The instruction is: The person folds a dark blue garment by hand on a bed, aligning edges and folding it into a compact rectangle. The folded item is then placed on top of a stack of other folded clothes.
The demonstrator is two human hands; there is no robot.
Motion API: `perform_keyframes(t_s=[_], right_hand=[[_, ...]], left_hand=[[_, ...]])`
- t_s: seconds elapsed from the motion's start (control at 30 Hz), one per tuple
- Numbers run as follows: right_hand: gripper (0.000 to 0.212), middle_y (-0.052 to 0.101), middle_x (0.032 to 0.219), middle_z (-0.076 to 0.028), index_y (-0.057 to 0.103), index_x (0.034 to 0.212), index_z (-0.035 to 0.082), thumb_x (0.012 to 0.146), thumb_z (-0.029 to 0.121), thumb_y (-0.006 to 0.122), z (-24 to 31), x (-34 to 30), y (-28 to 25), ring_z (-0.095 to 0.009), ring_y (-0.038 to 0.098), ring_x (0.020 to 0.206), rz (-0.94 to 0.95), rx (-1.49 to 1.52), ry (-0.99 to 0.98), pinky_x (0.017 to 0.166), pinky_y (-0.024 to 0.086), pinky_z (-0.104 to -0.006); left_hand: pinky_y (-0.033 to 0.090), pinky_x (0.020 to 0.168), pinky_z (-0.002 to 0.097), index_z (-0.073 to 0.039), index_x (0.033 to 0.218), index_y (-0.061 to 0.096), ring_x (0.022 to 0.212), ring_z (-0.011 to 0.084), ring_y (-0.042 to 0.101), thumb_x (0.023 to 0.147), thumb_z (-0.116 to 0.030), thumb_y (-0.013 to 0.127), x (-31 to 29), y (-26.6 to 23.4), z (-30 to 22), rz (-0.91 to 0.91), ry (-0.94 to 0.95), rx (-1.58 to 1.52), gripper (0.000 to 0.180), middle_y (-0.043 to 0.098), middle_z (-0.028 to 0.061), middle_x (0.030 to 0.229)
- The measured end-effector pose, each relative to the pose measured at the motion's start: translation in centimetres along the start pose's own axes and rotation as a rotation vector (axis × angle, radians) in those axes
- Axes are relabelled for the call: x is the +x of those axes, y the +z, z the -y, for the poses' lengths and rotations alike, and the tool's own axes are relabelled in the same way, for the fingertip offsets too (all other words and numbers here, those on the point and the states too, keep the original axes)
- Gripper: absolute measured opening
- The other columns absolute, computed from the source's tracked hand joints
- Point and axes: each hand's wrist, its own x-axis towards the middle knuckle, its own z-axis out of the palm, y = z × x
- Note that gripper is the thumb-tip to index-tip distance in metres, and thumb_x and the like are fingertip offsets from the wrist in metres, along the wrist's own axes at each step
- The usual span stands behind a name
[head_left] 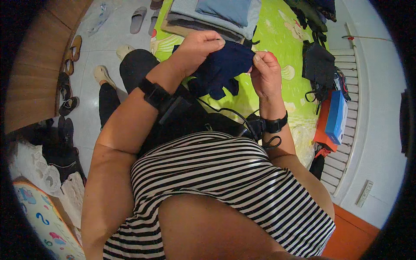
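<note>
A small dark navy garment [229, 60] is stretched between my two hands, above a bright green patterned mat [286, 47]. My left hand [197, 47] pinches its upper left edge between thumb and fingers. At its right corner my right hand [266, 71] is closed on the cloth, thumb pressed against the fingers. The lower part of the garment hangs in loose folds, so its exact kind cannot be made out. Just beyond my hands lies a stack of folded clothes [186, 24], grey and brown, with a blue-grey folded piece [223, 12] on top.
Black straps with a dark cable [225, 109] circle my wrists. To the right, a blue box [336, 117] and a black bag [317, 60] stand by a white radiator [346, 149]. Slippers [138, 20] and shoes [68, 105] line the floor at left, beside a wooden cabinet [37, 65].
</note>
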Motion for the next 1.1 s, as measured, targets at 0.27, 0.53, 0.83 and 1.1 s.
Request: perform_keyframes(t_s=[0.27,0.53,0.83,1.1], right_hand=[[0.007,0.058,0.076,-0.001,0.060,0.088,0.002,0.081,0.003,0.061,0.5,-0.5,0.7,-0.008,0.052,0.065,-0.093,-0.177,-0.095,0.061,0.043,-0.0209],[0.027,0.058,0.081,0.001,0.059,0.095,0.002,0.070,-0.003,0.069,0.9,-1.0,1.0,-0.008,0.054,0.072,-0.083,-0.491,-0.169,0.067,0.044,-0.0204],[0.038,0.056,0.091,-0.004,0.055,0.099,0.001,0.065,-0.002,0.072,1.0,-0.8,2.1,-0.014,0.053,0.086,0.150,-0.693,-0.326,0.079,0.042,-0.0263],[0.019,0.055,0.085,-0.006,0.054,0.077,0.002,0.067,-0.011,0.063,1.3,-0.8,2.1,-0.013,0.051,0.076,0.085,-0.626,-0.409,0.069,0.042,-0.0232]], left_hand=[[0.042,0.062,0.0192,-0.006,0.083,0.058,0.068,0.0045,0.051,0.076,-0.005,0.064,-1.3,0.7,-1.2,0.005,0.137,0.121,0.010,0.056,-0.0027,0.076],[0.042,0.059,0.0185,-0.003,0.078,0.056,0.066,0.0042,0.050,0.069,0.005,0.062,-1.1,1.0,-1.1,0.000,0.298,0.280,0.013,0.053,-0.0023,0.073],[0.043,0.059,0.0186,-0.003,0.080,0.054,0.067,0.0035,0.050,0.069,0.006,0.062,-1.4,1.9,-1.4,0.112,0.293,0.291,0.017,0.052,-0.0026,0.075],[0.042,0.059,0.0213,-0.001,0.082,0.056,0.066,0.0056,0.050,0.072,0.001,0.063,-1.5,2.4,-0.2,0.133,0.279,0.368,0.013,0.053,-0.0016,0.072]])
